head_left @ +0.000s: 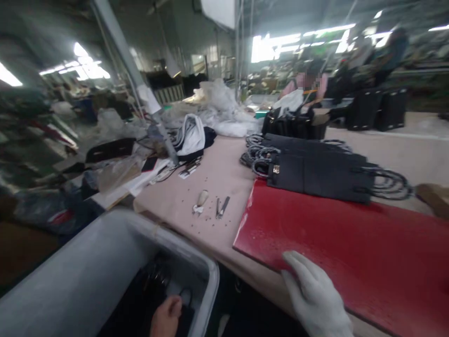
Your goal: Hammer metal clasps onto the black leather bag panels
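Smooth grey bin (75, 262), rounded rim, dark items (129, 299) inside, likely bags. My bare left hand (166, 316): curled over them, can't tell if gripping. Gloved right hand (314, 292): thumb and fingers apart, touching glossy red board (372, 248). Flat black bags (319, 173), rope handles (394, 182), partly on it.

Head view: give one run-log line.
left bare hand inside grey plastic bin | right white-gloved hand at flat red board | black bags overlapping board
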The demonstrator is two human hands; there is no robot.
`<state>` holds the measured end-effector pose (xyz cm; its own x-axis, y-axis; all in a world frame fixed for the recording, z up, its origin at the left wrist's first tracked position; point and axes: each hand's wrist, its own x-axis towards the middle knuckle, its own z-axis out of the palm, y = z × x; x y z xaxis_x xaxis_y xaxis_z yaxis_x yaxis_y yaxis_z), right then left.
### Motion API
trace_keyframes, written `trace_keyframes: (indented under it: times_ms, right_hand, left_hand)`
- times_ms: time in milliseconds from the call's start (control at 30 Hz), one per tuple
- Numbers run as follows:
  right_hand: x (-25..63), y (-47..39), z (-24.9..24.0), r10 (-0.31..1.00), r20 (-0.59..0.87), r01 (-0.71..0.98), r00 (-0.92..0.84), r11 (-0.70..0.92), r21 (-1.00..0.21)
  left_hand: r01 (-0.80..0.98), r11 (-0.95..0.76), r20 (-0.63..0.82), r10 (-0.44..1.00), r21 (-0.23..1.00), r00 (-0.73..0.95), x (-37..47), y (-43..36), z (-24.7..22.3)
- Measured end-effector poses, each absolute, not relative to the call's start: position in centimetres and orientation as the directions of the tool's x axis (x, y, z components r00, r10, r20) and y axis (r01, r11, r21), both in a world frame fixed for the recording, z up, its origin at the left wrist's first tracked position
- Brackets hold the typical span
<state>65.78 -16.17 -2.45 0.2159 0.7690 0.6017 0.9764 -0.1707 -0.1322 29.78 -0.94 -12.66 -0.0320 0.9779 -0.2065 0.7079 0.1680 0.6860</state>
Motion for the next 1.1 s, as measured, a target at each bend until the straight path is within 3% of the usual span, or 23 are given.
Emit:
trace_keyframes:
  times_ms: [100, 300, 500, 700, 933, 1033, 1100]
  right_hand:
    - [70.4, -19.3, -3.4, 0.719, 0.582, 0.902, 0.379, -0.429, -0.058]
    - [75.2, -23.3, -6.3, 0.586, 0.557, 0.702, 0.588, -0.712, 0.008]
    - [75.1, -23.5, -8.1, 0.532, 0.632, 0.675, 0.563, -0.737, 0.019]
    - [74.5, -23.8, -8.3, 0.485, 0.674, 0.674, 0.557, -0.739, -0.026]
    - [74.1, -24.1, -8.2, 0.468, 0.696, 0.664, 0.545, -0.747, -0.017]
    - [73.9, -24.1, -8.5, 0.456, 0.687, 0.657, 0.566, -0.753, -0.041]
    - [73.9, -24.0, -8.7, 0.450, 0.689, 0.656, 0.568, -0.753, -0.050]
  left_hand:
    - [0.583, 0.005, -0.136, 0.974, 0.812, 0.180, 34.1, 3.3, -10.1]
    - [0.469, -0.447, 0.185, 0.843, 0.761, 0.505, 48.9, 10.5, -3.3]
    - [0.518, -0.805, 0.233, 0.585, 0.291, 0.777, 66.3, 13.2, 0.8]
    - [0.449, -0.893, 0.202, 0.447, 0.040, 0.871, 75.2, 13.4, 0.9]
    - [0.314, -0.921, 0.120, 0.294, -0.229, 0.948, 74.7, 17.1, 0.4]
    - [0.216, -0.939, 0.046, 0.212, -0.267, 0.976, 72.9, 18.6, -0.3]
    - [0.229, -0.944, 0.020, 0.231, -0.237, 0.973, 71.2, 18.8, -0.9]
